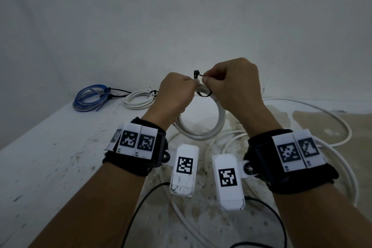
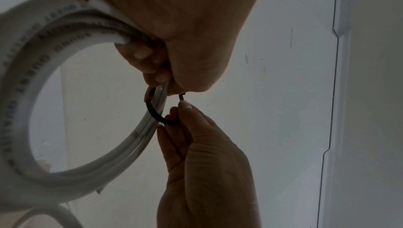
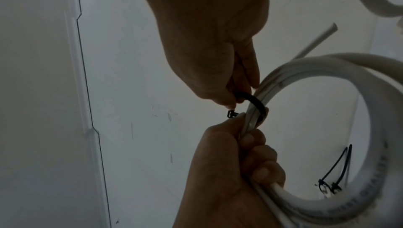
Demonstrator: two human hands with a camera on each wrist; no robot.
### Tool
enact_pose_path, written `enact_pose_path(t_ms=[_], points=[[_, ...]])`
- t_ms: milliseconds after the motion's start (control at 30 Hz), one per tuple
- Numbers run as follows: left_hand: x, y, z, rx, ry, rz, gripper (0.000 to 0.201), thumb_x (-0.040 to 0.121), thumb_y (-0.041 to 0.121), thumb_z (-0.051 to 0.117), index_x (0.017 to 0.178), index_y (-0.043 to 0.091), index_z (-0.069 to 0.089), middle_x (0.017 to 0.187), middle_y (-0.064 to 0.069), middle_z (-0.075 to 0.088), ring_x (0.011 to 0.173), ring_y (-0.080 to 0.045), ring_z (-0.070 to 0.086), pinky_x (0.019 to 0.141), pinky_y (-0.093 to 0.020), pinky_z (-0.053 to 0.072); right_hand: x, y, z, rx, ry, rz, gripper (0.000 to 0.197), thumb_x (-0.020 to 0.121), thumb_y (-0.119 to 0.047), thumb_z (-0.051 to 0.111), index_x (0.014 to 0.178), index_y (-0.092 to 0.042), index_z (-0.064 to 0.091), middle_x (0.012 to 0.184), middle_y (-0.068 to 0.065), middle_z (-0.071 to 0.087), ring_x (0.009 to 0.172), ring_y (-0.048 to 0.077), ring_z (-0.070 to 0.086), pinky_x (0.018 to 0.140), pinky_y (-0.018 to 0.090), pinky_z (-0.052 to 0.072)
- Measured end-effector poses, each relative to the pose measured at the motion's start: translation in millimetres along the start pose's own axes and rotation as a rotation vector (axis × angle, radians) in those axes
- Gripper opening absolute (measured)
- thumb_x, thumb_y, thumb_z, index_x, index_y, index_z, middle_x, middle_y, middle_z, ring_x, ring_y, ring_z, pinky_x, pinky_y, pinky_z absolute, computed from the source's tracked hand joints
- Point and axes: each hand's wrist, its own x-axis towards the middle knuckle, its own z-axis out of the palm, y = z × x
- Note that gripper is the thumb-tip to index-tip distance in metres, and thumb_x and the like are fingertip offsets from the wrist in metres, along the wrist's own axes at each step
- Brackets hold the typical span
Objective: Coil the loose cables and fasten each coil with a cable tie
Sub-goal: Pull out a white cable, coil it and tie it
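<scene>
Three coils: white cable coil point(image 1: 198, 125) in hands above table point(image 1: 50, 157), upright, ring facing person; blue coil point(image 1: 90, 96) and small white coil point(image 1: 138, 99) far left, each tied. Loose white cable point(image 1: 332, 119) sprawls right, under wrists. Left hand point(image 1: 177, 94) fingers curled round coil top, clamped. Right hand point(image 1: 231, 86) pinches tail of black cable tie point(image 1: 204, 94), looped loosely round strands; tie head point(image 1: 195, 73) sticks up, between hands.
</scene>
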Motion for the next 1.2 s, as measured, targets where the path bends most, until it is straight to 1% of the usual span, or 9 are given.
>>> enact_pose_path(t_ms=[333,467,533,600,700,833,900,1033,1200], points=[[1.5,-0.9,-1.9,0.016,0.016,-0.011,0.036,0.086,0.021,0.058,0.08,-0.014,0.059,0.068,-0.011,0.041,0.05,-0.019,0.026,0.044,-0.026,0.021,-1.5,-0.1,2.3,0.039,0.023,-0.023,0.007,0.08,-0.02,0.074,0.084,-0.02,0.08,0.074,-0.006,0.074,0.065,0.006,0.064,0.059,0.012,0.042],[0.8,-0.3,-2.2,0.038,0.012,0.004,0.035,0.086,0.021,0.058,0.08,-0.013,0.059,0.066,-0.011,0.041,0.049,-0.019,0.026,0.045,-0.026,0.022,-2.4,0.1,3.3,0.037,-0.011,-0.008,0.006,0.08,-0.02,0.075,0.083,-0.019,0.08,0.072,-0.006,0.073,0.065,0.007,0.065,0.06,0.015,0.045],[0.7,-0.4,-1.8,0.086,0.016,0.044,0.036,0.086,0.022,0.057,0.081,-0.014,0.06,0.065,-0.012,0.043,0.05,-0.02,0.028,0.048,-0.03,0.025,-2.2,0.6,3.8,0.029,-0.02,-0.003,0.006,0.08,-0.021,0.075,0.083,-0.02,0.08,0.07,-0.007,0.071,0.065,0.007,0.065,0.061,0.016,0.046],[0.5,-0.3,-1.5,0.138,0.022,0.079,0.036,0.087,0.022,0.056,0.083,-0.012,0.063,0.065,-0.014,0.047,0.049,-0.02,0.031,0.052,-0.032,0.027,-1.7,1.0,3.1,0.027,-0.008,-0.002,0.006,0.081,-0.021,0.074,0.082,-0.02,0.08,0.066,-0.011,0.067,0.062,0.004,0.063,0.058,0.01,0.042],[1.4,-0.1,-1.5,0.161,0.029,0.084,0.035,0.088,0.023,0.056,0.083,-0.009,0.066,0.064,-0.013,0.05,0.044,-0.017,0.033,0.05,-0.029,0.028,-1.5,0.0,1.8,0.038,-0.002,-0.012,0.006,0.081,-0.021,0.074,0.083,-0.02,0.08,0.067,-0.011,0.067,0.063,0.004,0.063,0.056,0.005,0.037],[1.3,0.0,-2.4,0.1,0.023,0.032,0.036,0.086,0.021,0.057,0.085,-0.014,0.061,0.065,-0.013,0.046,0.045,-0.019,0.029,0.046,-0.027,0.025,-2.5,-1.5,2.9,0.045,-0.008,-0.018,0.005,0.08,-0.02,0.075,0.082,-0.02,0.08,0.065,-0.01,0.066,0.063,0.005,0.064,0.056,0.007,0.038],[0.5,0.2,-2.5,0.091,0.017,0.021,0.035,0.086,0.02,0.057,0.084,-0.015,0.061,0.065,-0.013,0.045,0.047,-0.02,0.028,0.045,-0.026,0.024,-2.2,-1.6,2.7,0.045,0.007,-0.018,0.006,0.08,-0.019,0.074,0.081,-0.02,0.08,0.067,-0.01,0.068,0.063,0.005,0.064,0.057,0.008,0.041],[-0.8,0.7,-2.1,0.083,-0.003,0.014,0.035,0.085,0.02,0.056,0.081,-0.015,0.058,0.066,-0.012,0.042,0.046,-0.02,0.025,0.045,-0.027,0.022,-1.4,-1.6,0.8,0.046,0.008,-0.015,0.006,0.081,-0.019,0.074,0.082,-0.019,0.08,0.071,-0.007,0.072,0.066,0.007,0.066,0.063,0.018,0.05],[-0.2,0.0,-2.6,0.059,-0.01,-0.02,0.03,0.084,0.018,0.056,0.075,-0.01,0.059,0.068,-0.012,0.039,0.047,-0.02,0.024,0.045,-0.026,0.021,-1.6,-0.7,2.0,0.029,-0.025,-0.018,0.006,0.08,-0.019,0.074,0.083,-0.02,0.08,0.072,-0.007,0.072,0.067,0.007,0.066,0.065,0.018,0.05]])
